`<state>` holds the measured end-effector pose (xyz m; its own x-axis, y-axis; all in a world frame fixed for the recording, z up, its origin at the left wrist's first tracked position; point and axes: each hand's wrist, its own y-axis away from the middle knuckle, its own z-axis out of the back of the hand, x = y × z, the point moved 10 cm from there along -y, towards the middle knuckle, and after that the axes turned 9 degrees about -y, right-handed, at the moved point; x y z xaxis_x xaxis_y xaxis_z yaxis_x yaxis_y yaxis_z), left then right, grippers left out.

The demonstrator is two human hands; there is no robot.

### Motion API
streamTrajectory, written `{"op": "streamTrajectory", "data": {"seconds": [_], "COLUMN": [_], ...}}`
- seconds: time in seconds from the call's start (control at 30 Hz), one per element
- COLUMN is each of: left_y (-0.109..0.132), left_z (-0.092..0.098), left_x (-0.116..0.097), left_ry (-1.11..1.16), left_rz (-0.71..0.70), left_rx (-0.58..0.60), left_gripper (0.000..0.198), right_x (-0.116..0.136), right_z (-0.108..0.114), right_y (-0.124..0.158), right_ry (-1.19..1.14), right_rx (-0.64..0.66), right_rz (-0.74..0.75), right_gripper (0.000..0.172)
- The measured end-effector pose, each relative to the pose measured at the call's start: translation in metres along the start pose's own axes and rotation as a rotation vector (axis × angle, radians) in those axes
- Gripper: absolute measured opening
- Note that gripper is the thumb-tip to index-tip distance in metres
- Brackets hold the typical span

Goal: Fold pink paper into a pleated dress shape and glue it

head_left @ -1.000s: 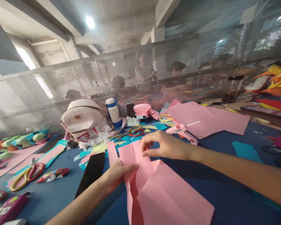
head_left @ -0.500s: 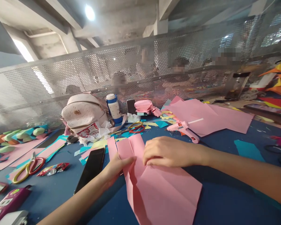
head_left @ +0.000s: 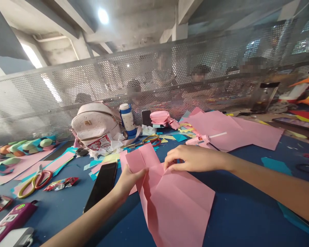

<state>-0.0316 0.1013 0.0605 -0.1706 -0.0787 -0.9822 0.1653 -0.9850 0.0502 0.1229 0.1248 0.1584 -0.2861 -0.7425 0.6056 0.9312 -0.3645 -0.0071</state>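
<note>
A large folded sheet of pink paper (head_left: 180, 206) lies in front of me, creased and partly lifted along its left side. My left hand (head_left: 130, 180) grips its left edge, thumb on top and fingers hidden beneath. The fingertips of my right hand (head_left: 184, 158) pinch the paper's upper right edge, with the fingers bent toward the thumb. Beside my left hand a black phone (head_left: 103, 183) rests on the blue table (head_left: 67, 212). Just behind my right hand is a pink glue gun (head_left: 199, 140), partly covered by the hand.
A white backpack (head_left: 95, 123) and a bottle (head_left: 128, 120) stand at the back by a perforated metal screen (head_left: 100, 79). Scissors (head_left: 36, 181), a wrapper (head_left: 61, 184) and a purple power strip (head_left: 12, 219) are at left. More pink sheets (head_left: 237, 130) lie back right. People are behind the screen.
My right hand has moved a little right and up, pulling the paper's edge, and now covers more of the glue gun. The pink sheet has turned slightly. The view has shifted slightly.
</note>
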Motion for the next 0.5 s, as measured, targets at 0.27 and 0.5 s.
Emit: {"op": "streamTrajectory", "data": {"seconds": [0.27,0.5], "left_y": [0.002,0.004], "left_z": [0.020,0.016], "left_x": [-0.026,-0.031], "left_ry": [-0.046,-0.033], "left_rz": [-0.145,-0.222], "left_rx": [-0.174,-0.138], "left_gripper": [0.048,0.037], "right_x": [-0.002,-0.003], "right_z": [0.017,0.004], "right_y": [0.001,-0.005], "right_ry": [0.064,0.117], "right_rx": [-0.195,-0.180], "right_rz": [-0.079,-0.007], "right_gripper": [0.015,0.018]}}
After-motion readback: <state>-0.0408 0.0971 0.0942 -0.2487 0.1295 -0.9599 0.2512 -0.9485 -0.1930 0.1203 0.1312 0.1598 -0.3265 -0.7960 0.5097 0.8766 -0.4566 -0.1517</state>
